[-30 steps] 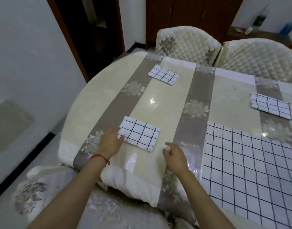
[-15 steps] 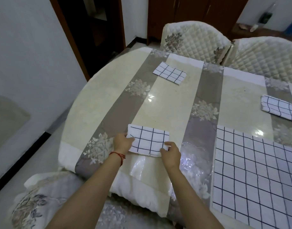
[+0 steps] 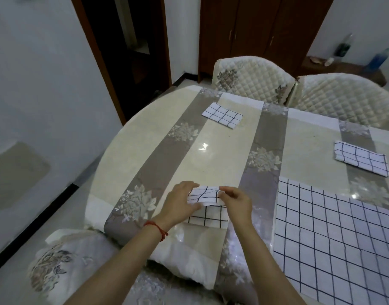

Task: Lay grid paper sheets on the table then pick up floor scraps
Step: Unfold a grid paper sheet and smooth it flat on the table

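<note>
While pinched at its two upper corners, near folded grid sheet (image 3: 205,204) bent up off the table (image 3: 131,137), upper layer curled and lifted, lower layer flat on the glossy surface near the front edge. Left hand (image 3: 179,202) closed on the sheet's left side, thumb under the raised flap, fingers over it; red cord bracelet (image 3: 157,228) around that wrist. Right hand (image 3: 237,202) closed on the right corner, thumb and forefinger nipping the thin edge. Soft, limp material, white with a dark square grid, slightly creased.

Rounded table end under a clear shiny cover, cream and taupe bands with pale embroidered leaf sprays. Large unfolded grid sheet (image 3: 334,236) spread flat just right of the hands, running off the frame's right edge. Second small folded sheet (image 3: 222,115) flat on the cream band at the far side. Third folded sheet (image 3: 362,158) at the far right, thicker, layered edges showing.

Two quilted cream chair backs (image 3: 253,77) with diamond stitching behind the table. Another padded, floral-embroidered chair (image 3: 63,265) at the near left. Dark wooden cabinet doors (image 3: 264,29) beyond.
</note>
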